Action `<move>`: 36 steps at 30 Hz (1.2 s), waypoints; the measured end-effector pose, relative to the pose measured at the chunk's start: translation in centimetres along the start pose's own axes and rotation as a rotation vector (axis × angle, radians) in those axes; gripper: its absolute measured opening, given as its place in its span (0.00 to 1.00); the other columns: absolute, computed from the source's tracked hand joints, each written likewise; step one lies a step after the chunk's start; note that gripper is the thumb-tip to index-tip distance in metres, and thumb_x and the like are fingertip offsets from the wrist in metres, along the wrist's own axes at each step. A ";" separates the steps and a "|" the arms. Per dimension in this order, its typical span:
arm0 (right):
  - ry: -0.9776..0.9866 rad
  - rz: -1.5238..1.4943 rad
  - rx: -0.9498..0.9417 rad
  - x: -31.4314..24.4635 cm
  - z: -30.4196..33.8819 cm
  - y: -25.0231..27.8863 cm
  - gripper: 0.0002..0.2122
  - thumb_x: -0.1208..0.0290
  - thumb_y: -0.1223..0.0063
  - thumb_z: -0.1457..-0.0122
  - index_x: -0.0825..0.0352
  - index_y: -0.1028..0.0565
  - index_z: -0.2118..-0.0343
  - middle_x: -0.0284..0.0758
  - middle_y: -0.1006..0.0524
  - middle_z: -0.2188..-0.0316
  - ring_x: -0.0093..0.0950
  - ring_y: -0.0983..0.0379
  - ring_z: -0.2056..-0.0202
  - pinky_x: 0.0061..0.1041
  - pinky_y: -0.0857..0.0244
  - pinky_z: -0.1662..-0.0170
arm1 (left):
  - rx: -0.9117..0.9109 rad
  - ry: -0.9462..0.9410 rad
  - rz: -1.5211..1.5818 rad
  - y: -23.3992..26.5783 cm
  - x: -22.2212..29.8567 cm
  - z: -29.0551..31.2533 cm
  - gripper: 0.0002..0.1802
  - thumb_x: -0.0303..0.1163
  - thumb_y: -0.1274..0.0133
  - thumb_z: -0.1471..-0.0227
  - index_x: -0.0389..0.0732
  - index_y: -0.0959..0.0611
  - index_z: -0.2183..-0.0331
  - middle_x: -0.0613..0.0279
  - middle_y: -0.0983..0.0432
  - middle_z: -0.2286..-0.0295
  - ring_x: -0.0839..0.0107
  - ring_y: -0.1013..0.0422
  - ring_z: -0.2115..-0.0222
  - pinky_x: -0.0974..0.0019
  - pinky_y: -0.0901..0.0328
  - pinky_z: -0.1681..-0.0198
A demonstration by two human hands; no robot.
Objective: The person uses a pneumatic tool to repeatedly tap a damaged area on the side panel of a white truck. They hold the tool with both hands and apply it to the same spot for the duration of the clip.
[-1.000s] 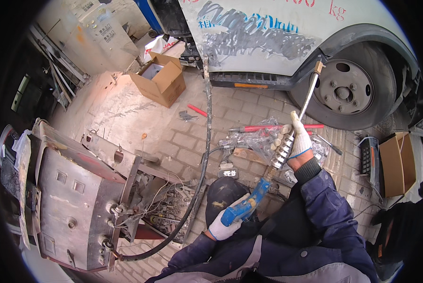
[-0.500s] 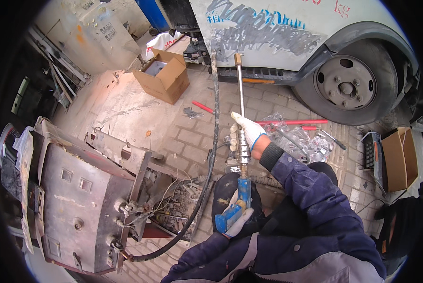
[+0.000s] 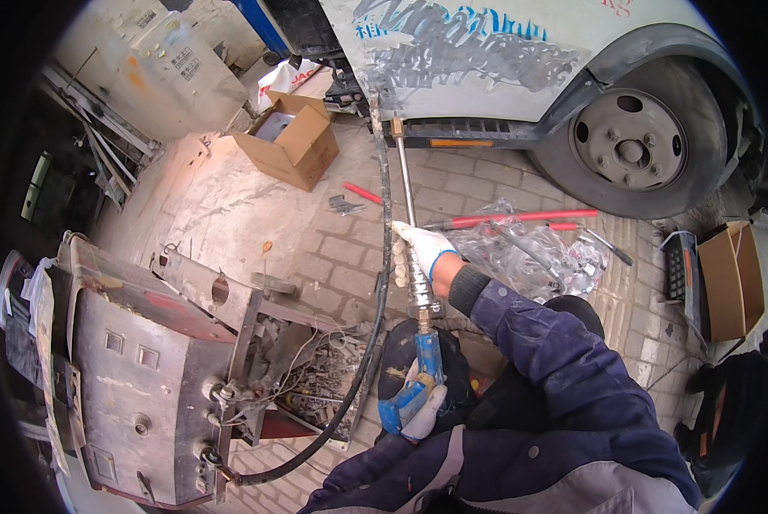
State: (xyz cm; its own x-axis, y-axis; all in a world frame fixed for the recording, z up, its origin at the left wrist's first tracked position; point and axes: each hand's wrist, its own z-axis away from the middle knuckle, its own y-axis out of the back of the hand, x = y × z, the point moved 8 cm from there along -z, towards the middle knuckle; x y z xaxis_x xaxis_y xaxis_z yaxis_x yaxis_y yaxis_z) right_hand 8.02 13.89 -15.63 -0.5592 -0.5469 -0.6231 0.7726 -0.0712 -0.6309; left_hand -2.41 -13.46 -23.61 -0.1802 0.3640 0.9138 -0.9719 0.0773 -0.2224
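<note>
My left hand (image 3: 425, 413), in a whitish glove, is closed round the blue handle of a slide hammer (image 3: 410, 197). Further up, my gloved right hand (image 3: 428, 247) is wrapped round its ribbed chrome weight on the long steel rod. The rod's brass-coloured tip appears at the lower edge of a white vehicle panel (image 3: 487, 94) smeared with grey; I cannot tell whether it touches. Close to the left of the tool, a thick black cable (image 3: 379, 334) runs from a worn metal machine (image 3: 157, 385) up towards that panel.
An open cardboard box (image 3: 294, 150) stands on the paving ahead. Right of my hands lie crumpled clear plastic (image 3: 521, 257) and a red-handled tool (image 3: 521, 218). The vehicle's wheel (image 3: 632, 150) is at the far right, with another open box (image 3: 731, 283) nearer.
The slide hammer and both hands have shifted left in the view, its tip now lower beside the panel's bottom edge and closer to the cable. Both hands keep hold.
</note>
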 end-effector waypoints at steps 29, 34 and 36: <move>-0.002 -0.056 -0.016 -0.6 -1.3 -0.1 0.11 0.58 0.42 0.25 0.61 0.18 0.54 0.31 0.22 0.76 0.29 0.26 0.81 0.36 0.27 0.79 | 0.053 -0.081 -0.170 0.7 0.6 -1.8 0.47 0.34 0.36 0.36 0.43 0.40 0.24 0.57 0.26 0.41 0.69 0.26 0.45 0.62 0.30 0.39; -0.073 -0.017 -0.065 0.0 -1.9 -0.6 0.11 0.57 0.40 0.26 0.60 0.18 0.55 0.30 0.22 0.78 0.30 0.26 0.83 0.36 0.28 0.80 | 0.074 -0.130 -0.019 -0.2 1.5 -1.5 0.51 0.42 0.32 0.37 0.45 0.41 0.24 0.57 0.26 0.41 0.70 0.24 0.47 0.63 0.27 0.43; -0.086 -0.007 -0.089 -0.1 -2.0 -0.6 0.12 0.55 0.40 0.26 0.59 0.19 0.58 0.30 0.23 0.78 0.30 0.26 0.83 0.36 0.29 0.80 | 0.087 -0.209 -0.099 -0.8 2.6 -1.8 0.53 0.43 0.32 0.37 0.44 0.43 0.23 0.57 0.27 0.40 0.70 0.24 0.47 0.62 0.28 0.42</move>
State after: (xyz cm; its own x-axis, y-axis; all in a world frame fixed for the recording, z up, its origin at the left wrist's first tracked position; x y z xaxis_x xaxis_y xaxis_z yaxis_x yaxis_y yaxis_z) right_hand 6.98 15.71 -16.08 -0.5336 -0.6164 -0.5791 0.7368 -0.0027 -0.6761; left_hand -1.80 -10.91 -21.70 -0.1020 0.1577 0.9822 -0.9941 0.0199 -0.1064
